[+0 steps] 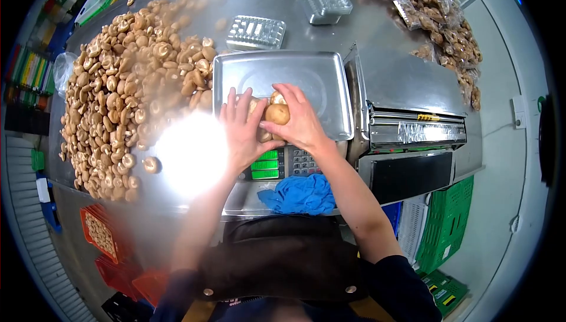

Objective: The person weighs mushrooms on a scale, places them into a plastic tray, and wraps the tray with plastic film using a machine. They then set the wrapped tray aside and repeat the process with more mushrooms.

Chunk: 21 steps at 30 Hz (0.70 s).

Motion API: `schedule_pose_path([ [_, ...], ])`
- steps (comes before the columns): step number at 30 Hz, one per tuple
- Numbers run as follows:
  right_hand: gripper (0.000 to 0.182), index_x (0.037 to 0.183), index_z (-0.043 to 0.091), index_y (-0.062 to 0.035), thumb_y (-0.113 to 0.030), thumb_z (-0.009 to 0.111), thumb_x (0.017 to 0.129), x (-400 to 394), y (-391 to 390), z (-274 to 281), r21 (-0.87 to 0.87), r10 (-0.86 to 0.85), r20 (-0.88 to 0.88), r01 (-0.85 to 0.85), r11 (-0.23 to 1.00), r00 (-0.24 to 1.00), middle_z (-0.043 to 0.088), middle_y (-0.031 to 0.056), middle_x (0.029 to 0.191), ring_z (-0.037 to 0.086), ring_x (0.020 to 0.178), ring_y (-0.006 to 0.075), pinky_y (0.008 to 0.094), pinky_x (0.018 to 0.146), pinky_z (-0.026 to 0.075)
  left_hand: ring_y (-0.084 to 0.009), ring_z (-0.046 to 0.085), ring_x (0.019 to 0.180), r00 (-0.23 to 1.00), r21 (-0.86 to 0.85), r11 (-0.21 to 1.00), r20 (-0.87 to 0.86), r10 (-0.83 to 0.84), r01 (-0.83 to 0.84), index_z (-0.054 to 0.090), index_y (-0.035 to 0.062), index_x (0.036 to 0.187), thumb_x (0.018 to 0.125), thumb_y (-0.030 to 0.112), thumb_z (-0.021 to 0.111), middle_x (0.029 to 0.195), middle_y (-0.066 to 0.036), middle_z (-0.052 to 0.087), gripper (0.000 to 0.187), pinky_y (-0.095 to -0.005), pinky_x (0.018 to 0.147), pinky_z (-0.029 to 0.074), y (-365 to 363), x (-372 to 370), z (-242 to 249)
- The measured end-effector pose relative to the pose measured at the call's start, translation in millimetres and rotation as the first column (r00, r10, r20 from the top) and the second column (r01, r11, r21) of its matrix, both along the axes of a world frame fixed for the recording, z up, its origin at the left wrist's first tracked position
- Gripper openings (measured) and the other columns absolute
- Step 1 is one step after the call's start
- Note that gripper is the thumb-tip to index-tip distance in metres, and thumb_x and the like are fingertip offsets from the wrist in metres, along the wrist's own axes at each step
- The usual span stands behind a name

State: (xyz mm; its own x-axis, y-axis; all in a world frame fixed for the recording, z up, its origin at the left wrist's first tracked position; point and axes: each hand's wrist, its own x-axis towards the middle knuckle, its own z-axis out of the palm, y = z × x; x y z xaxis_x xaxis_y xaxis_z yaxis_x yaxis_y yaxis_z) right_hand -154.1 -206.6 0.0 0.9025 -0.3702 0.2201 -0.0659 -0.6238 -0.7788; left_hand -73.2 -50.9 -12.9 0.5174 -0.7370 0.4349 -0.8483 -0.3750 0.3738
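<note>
Over the front part of a metal scale tray point(318, 77), both of my hands are cupped around a small group of mushrooms point(277, 114). My left hand point(242, 130) lies along their left side with its fingers bent. On the right, my right hand point(299, 122) curls its fingers and thumb round a brown-capped mushroom. The hands partly hide the mushrooms and whatever holds them. Just below the tray, the scale's green displays point(265, 166) and keypad point(303, 161) show. A blue cloth point(300, 194) lies in front of the scale.
A large mushroom heap point(112, 98) covers the left of the table. Clear plastic trays point(256, 32) and a stack point(325, 0) stand behind the scale. A film wrapping machine point(413, 130) is at the right, with bagged mushrooms point(442, 21) beyond. Green crates point(445, 227) stand below right.
</note>
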Motion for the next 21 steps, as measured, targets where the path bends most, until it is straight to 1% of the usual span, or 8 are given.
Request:
schedule_pose_path([
  [6,0.071,0.126,0.052,-0.0034,-0.036,0.081,0.069,1,6,-11,0.056,0.025,-0.053,-0.022,0.998,0.998,0.049,0.0170,0.130,0.052,0.115,0.0363,0.0428,0.099,0.043,-0.0473,0.029,0.133,1.000,-0.063,0.998,0.003,0.003,-0.003,0.049,0.0086,0.131,0.053,0.049,0.084,0.139,-0.019,0.041,0.095,-0.0576,0.101,0.030,-1,0,-1],
  [9,0.077,0.132,0.048,-0.0046,-0.035,0.080,0.069,0,-8,-5,-0.035,0.123,-0.091,-0.126,0.991,0.988,0.047,0.0179,0.134,0.049,0.121,0.0355,0.0422,0.104,0.039,-0.0475,0.029,0.134,0.997,-0.044,0.999,-0.073,-0.032,0.029,0.042,0.0054,0.135,0.051,0.046,0.087,0.141,-0.021,0.039,0.103,-0.0558,0.103,0.030,0,0,3],
  [10,0.080,0.135,0.045,-0.0050,-0.035,0.080,0.070,-2,-10,-4,0.034,0.121,-0.084,-0.118,0.992,0.989,0.046,0.0183,0.136,0.047,0.123,0.0350,0.0419,0.105,0.038,-0.0477,0.029,0.134,0.994,-0.043,0.998,-0.102,-0.049,0.045,0.041,0.0048,0.136,0.051,0.045,0.087,0.142,-0.021,0.038,0.105,-0.0555,0.104,0.029,2,2,5],
  [11,0.083,0.137,0.043,-0.0054,-0.034,0.080,0.070,-4,-12,-3,0.103,0.119,-0.077,-0.111,0.989,0.990,0.046,0.0187,0.137,0.046,0.126,0.0345,0.0416,0.107,0.037,-0.0413,0.028,0.137,0.987,-0.058,0.995,-0.135,-0.087,0.080,0.035,0.0043,0.141,0.059,0.044,0.086,0.147,-0.020,0.032,0.105,-0.0498,0.111,0.027,8,9,5],
  [14,0.091,0.145,0.032,-0.0065,-0.035,0.079,0.072,-9,-17,1,0.218,0.102,-0.050,-0.089,0.972,0.993,0.041,0.0205,0.142,0.039,0.134,0.0332,0.0401,0.111,0.032,-0.0371,0.031,0.138,0.927,-0.210,0.977,-0.356,-0.113,0.039,0.032,0.0027,0.143,0.063,0.038,0.084,0.148,-0.020,0.032,0.102,-0.0453,0.112,0.028,19,20,6],
  [18,0.088,0.143,0.034,-0.0033,-0.038,0.076,0.075,-17,-13,7,0.206,0.074,-0.067,-0.059,0.977,0.995,0.037,0.0220,0.144,0.038,0.134,0.0350,0.0405,0.112,0.031,-0.0327,0.043,0.131,0.705,-0.119,0.979,-0.708,0.032,-0.164,0.036,-0.0017,0.141,0.079,0.030,0.076,0.140,-0.021,0.043,0.081,-0.0424,0.108,0.037,32,33,8],
  [19,0.087,0.142,0.034,-0.0017,-0.039,0.076,0.075,-16,-11,4,0.184,0.058,-0.058,-0.046,0.982,0.997,0.037,0.0226,0.145,0.037,0.134,0.0356,0.0406,0.112,0.031,-0.0320,0.046,0.128,0.759,-0.085,0.982,-0.646,0.076,-0.171,0.036,-0.0016,0.141,0.082,0.032,0.074,0.140,-0.022,0.044,0.077,-0.0418,0.103,0.042,33,35,10],
  [21,0.085,0.142,0.034,-0.0007,-0.041,0.074,0.079,-19,-12,-5,0.172,-0.014,-0.042,0.021,0.985,0.999,0.036,0.0230,0.146,0.036,0.135,0.0359,0.0414,0.112,0.029,-0.0318,0.046,0.128,0.702,0.005,0.990,-0.705,0.103,-0.141,0.037,-0.0008,0.141,0.082,0.034,0.074,0.142,-0.023,0.042,0.078,-0.0414,0.101,0.044,39,42,18],
])
